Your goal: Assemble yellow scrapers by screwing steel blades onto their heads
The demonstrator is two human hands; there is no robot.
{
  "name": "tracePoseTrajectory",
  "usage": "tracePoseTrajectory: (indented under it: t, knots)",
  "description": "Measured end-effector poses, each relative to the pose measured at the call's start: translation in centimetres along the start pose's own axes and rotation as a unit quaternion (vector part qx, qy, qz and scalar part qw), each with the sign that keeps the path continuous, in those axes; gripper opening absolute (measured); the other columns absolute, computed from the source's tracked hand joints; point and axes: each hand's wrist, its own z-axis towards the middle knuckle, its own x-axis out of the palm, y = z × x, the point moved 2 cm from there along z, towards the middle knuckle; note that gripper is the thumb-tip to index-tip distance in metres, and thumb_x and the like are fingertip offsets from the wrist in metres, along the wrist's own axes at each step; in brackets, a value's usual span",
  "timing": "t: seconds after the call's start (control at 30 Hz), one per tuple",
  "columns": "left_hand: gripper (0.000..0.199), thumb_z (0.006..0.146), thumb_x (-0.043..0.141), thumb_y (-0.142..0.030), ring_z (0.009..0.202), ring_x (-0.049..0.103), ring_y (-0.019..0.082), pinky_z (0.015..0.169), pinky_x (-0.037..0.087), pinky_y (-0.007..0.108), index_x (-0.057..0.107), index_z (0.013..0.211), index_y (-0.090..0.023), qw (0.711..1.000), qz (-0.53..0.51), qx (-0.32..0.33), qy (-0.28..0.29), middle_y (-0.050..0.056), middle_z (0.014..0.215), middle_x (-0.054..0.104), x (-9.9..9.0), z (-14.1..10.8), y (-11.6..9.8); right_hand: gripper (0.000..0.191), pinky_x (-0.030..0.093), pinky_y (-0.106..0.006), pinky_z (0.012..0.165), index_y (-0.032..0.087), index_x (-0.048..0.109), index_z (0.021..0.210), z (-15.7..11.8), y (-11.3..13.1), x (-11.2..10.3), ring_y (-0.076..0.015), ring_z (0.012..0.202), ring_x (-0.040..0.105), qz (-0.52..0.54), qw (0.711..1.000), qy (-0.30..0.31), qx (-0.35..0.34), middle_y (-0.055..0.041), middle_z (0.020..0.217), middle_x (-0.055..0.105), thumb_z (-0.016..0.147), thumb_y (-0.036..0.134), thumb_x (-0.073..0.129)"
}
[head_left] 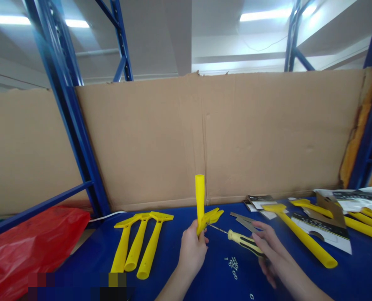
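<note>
Right hand (270,246) nearest, grasping screwdriver (244,242) plus thin grey plates (247,222); left hand (192,247) clenched round upright yellow tool (200,205) mid-table, screwdriver tip at its head, contact unclear. Tip could slip if tool twists; plates could slide out of the shared grip. Loose hardware (234,263) just below could scatter if brushed. Cardboard wall (157,142) limits the back; some room on blue table (168,242) between left hand and three yellow handles (135,244)

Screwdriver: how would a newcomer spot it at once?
Find the blue tabletop, then the right hand above it. It holds the screwdriver: pale yellow handle, dark stripes. Its thin shaft sets it apart from the thicker yellow tools.
</note>
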Motion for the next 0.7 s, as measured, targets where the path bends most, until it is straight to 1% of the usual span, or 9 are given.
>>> tracePoseTrajectory:
  t: [0.07, 0.13, 0.2, 0.33, 0.4, 0.47, 0.57, 0.63, 0.7]
  knots:
    - [0.017, 0.079, 0.047, -0.005, 0.055, 0.06, 0.01, 0.045, 0.049, 0.017, 0.059, 0.087, -0.014, 1.0, -0.003, -0.009, -0.003, 0.003, 0.078, 0.065, 0.0, -0.02, -0.05, 0.059, 0.029, -0.017, 0.024, 0.034, 0.031, 0.12, 0.15, -0.18, -0.04, -0.0057, 0.04, 0.045, 0.023, 0.999, -0.013, -0.02, 0.0007, 0.096, 0.048, 0.07, 0.055, 0.055]
    - [0.016, 0.079, 0.048, -0.006, 0.054, 0.06, 0.009, 0.045, 0.049, 0.017, 0.059, 0.085, -0.014, 1.0, -0.007, -0.019, -0.007, 0.003, 0.078, 0.065, -0.04, -0.03, -0.17, 0.061, 0.032, -0.017, 0.025, 0.035, 0.03, 0.119, 0.26, -0.34, -0.08, -0.0063, 0.044, 0.046, 0.029, 0.999, 0.0, -0.043, 0.0013, 0.095, 0.047, 0.067, 0.049, 0.06]
    - [0.015, 0.078, 0.049, -0.006, 0.054, 0.06, 0.01, 0.045, 0.049, 0.018, 0.059, 0.085, -0.014, 1.0, -0.011, -0.023, -0.011, 0.003, 0.079, 0.065, -0.07, -0.02, -0.25, 0.062, 0.036, -0.018, 0.026, 0.034, 0.032, 0.116, 0.28, -0.37, -0.14, -0.0068, 0.044, 0.046, 0.016, 0.998, 0.017, -0.052, 0.0026, 0.091, 0.048, 0.065, 0.05, 0.062]
    - [0.016, 0.079, 0.049, -0.006, 0.055, 0.061, 0.01, 0.045, 0.05, 0.019, 0.059, 0.088, -0.014, 1.0, -0.013, -0.021, -0.009, 0.004, 0.081, 0.065, -0.06, 0.04, -0.04, 0.057, 0.034, -0.02, 0.026, 0.028, 0.037, 0.113, 0.26, -0.23, -0.31, -0.0069, 0.033, 0.042, -0.029, 0.999, 0.013, -0.018, 0.0057, 0.072, 0.052, 0.07, 0.063, 0.052]
    - [0.017, 0.08, 0.047, -0.006, 0.055, 0.06, 0.01, 0.046, 0.05, 0.018, 0.059, 0.088, -0.014, 1.0, -0.006, -0.008, -0.002, 0.004, 0.08, 0.065, -0.01, 0.06, 0.07, 0.058, 0.033, -0.02, 0.026, 0.028, 0.037, 0.117, 0.35, -0.38, -0.32, -0.0081, 0.032, 0.043, -0.012, 1.0, 0.005, 0.018, 0.0061, 0.067, 0.051, 0.074, 0.065, 0.046]
    - [0.016, 0.08, 0.048, -0.006, 0.054, 0.059, 0.009, 0.045, 0.049, 0.017, 0.059, 0.086, -0.015, 1.0, -0.005, -0.002, -0.001, 0.003, 0.079, 0.064, 0.0, 0.05, 0.1, 0.061, 0.035, -0.02, 0.026, 0.031, 0.034, 0.12, 0.52, -0.68, -0.3, -0.0102, 0.04, 0.049, 0.033, 0.999, 0.001, 0.042, 0.0026, 0.079, 0.053, 0.072, 0.063, 0.051]
    - [0.014, 0.079, 0.051, -0.007, 0.054, 0.059, 0.009, 0.045, 0.049, 0.016, 0.059, 0.086, -0.015, 1.0, -0.014, -0.016, -0.011, 0.003, 0.079, 0.065, -0.05, 0.01, 0.04, 0.066, 0.039, -0.02, 0.028, 0.035, 0.033, 0.12, 0.71, -0.87, -0.31, -0.0117, 0.054, 0.054, 0.08, 0.997, 0.001, 0.014, -0.0014, 0.1, 0.049, 0.064, 0.049, 0.065]
    - [0.013, 0.079, 0.052, -0.008, 0.054, 0.06, 0.009, 0.045, 0.049, 0.017, 0.059, 0.086, -0.016, 1.0, -0.017, -0.022, -0.014, 0.003, 0.08, 0.065, -0.07, 0.0, -0.01, 0.065, 0.04, -0.02, 0.028, 0.034, 0.034, 0.116, 0.68, -0.71, -0.26, -0.0106, 0.052, 0.052, 0.064, 0.998, 0.018, -0.011, -0.0004, 0.098, 0.049, 0.061, 0.046, 0.067]
    - [0.013, 0.078, 0.053, -0.009, 0.054, 0.06, 0.01, 0.045, 0.05, 0.019, 0.06, 0.086, -0.016, 1.0, -0.016, -0.022, -0.015, 0.004, 0.081, 0.065, -0.09, 0.01, 0.01, 0.059, 0.038, -0.02, 0.026, 0.03, 0.036, 0.111, 0.54, -0.44, -0.17, -0.008, 0.043, 0.048, 0.026, 0.999, 0.028, -0.02, 0.0019, 0.088, 0.051, 0.064, 0.052, 0.063]
